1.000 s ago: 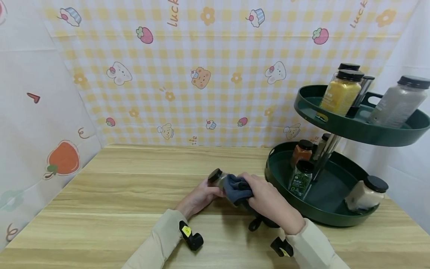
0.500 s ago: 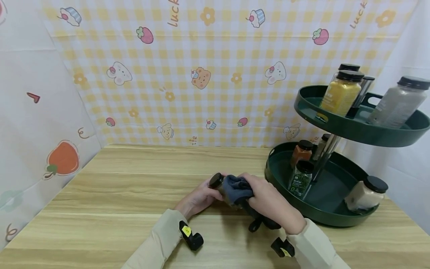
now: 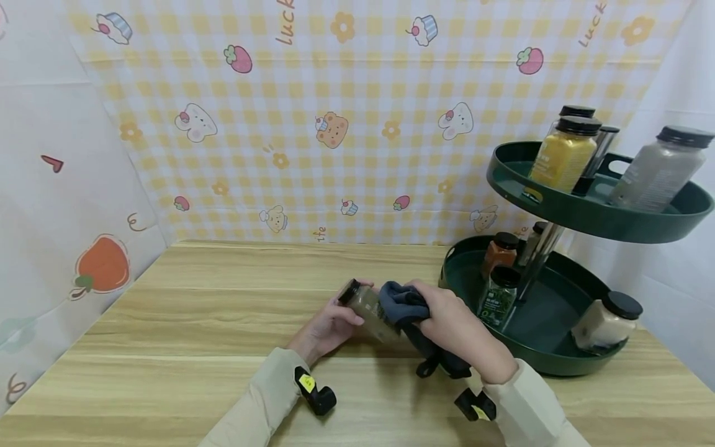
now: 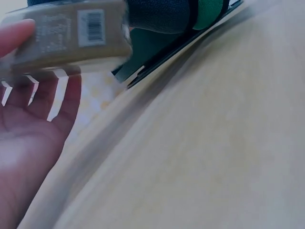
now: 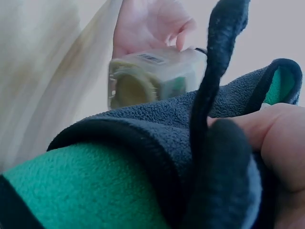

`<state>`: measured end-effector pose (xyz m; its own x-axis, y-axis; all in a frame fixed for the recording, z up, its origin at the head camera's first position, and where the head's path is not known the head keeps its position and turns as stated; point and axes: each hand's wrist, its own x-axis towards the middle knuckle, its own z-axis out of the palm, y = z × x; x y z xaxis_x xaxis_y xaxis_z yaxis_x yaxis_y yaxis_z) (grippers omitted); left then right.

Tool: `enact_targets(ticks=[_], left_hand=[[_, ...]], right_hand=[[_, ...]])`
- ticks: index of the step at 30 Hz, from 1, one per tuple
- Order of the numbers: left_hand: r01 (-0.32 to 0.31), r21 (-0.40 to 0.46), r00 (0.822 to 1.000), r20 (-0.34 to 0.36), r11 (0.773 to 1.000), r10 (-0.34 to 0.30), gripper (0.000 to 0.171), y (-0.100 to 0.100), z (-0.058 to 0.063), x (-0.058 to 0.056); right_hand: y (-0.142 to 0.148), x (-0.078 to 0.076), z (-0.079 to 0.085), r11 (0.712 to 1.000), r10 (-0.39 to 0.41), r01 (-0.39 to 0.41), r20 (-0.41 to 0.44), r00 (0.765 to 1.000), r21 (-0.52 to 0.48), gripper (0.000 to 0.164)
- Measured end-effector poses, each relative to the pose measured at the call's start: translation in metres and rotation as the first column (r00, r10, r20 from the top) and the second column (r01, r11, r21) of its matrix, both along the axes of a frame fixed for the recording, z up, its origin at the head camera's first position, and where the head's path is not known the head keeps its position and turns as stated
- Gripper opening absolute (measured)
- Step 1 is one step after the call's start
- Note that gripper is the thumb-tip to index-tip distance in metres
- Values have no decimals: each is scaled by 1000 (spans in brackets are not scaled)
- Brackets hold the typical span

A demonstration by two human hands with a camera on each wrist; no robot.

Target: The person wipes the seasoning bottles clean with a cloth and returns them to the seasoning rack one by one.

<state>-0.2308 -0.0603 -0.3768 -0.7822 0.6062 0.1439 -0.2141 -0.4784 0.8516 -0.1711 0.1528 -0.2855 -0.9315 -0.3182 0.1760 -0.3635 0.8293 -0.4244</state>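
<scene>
My left hand (image 3: 329,326) grips a clear spice jar (image 3: 373,313) with a black lid, its thumb and fingers round the lid end. The jar is tilted, lid up to the left, and holds brownish powder. A barcode label shows on the jar (image 4: 71,36) in the left wrist view. Bunched in my right hand (image 3: 449,316) is a dark grey cloth (image 3: 403,304), right beside the jar's far side. In the right wrist view the cloth (image 5: 95,186) shows a green underside and a black edge, with the jar's base (image 5: 133,90) behind it.
To the right stands a dark green two-tier rack. Its lower tray (image 3: 550,360) holds several jars, among them a green herb jar (image 3: 499,298) and a leaning pale jar (image 3: 603,326). A yellow jar (image 3: 563,155) and a grey jar (image 3: 659,171) stand on the upper tray (image 3: 603,214).
The cloth has moved right with my right hand, uncovering more of the jar. The jar has turned in my left hand, its lid shifting slightly up and left.
</scene>
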Motion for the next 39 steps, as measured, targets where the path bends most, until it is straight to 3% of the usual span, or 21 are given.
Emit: enact_targets(ticks=[7,13,19,25,35,39], left_hand=[[-67,116,994,94,991,57,55,-3,3,-2],[-137,90,984,124,987,125,43,-2,2,-3],[-180,76,976,140,981,168,31,0,1,-5],[-215,79,968,148,974,201,29,2,0,-7],[-169,120,970,194,978,144,33,-1,2,-4],[-194,122,966,199,973,167,29,0,3,-3]], right_hand=[[1,-2,5,995,-83,85,41,996,-57,39],[-1,-2,7,979,-154,166,102,983,-119,45],[-5,2,8,976,-134,147,87,987,-164,43],[-8,3,6,979,-110,119,65,992,-164,35],[-3,-6,-4,972,-166,181,100,981,-153,36],[-8,-2,-2,967,-155,174,112,982,-188,38]])
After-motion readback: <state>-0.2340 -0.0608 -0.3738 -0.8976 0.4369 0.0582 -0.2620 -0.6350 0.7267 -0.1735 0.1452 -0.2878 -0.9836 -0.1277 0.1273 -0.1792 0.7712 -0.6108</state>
